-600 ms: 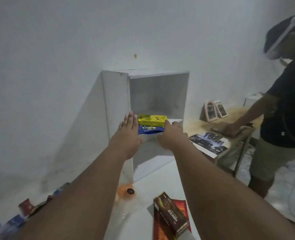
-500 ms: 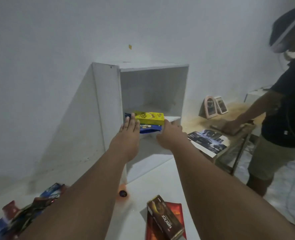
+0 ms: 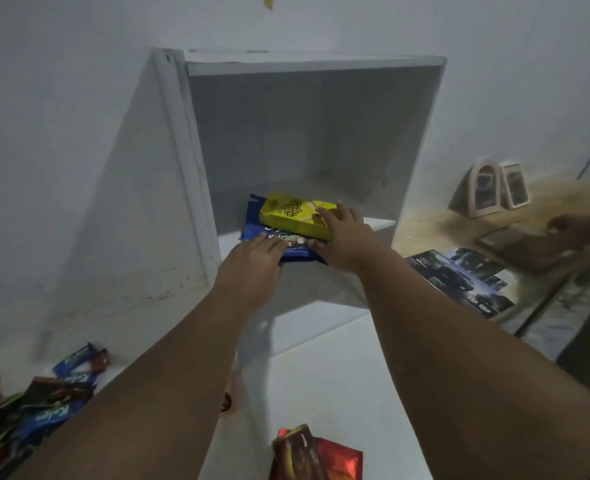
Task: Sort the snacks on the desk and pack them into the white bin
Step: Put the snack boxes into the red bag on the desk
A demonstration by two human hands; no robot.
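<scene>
Half a second ago the left grip [image 3: 252, 259] was held flat in front of the white bin [image 3: 155, 202]. It has since come forward and lies with straight fingers on the blue packet [image 3: 257, 220]. The right grip [image 3: 347, 237] now lies over the near end of the yellow box [image 3: 291, 214], thumb along its front side. As far as I can tell both are released, pressing rather than clasping. The box sits on the packet at the front of the bin's floor, the packet's edge just over the lip. This pair is nearly stowed and likely needs only a push inward. More snacks [image 3: 44, 396] wait on the tabletop [image 3: 321, 375] at left, and red packets [image 3: 324, 457] lie nearer.
</scene>
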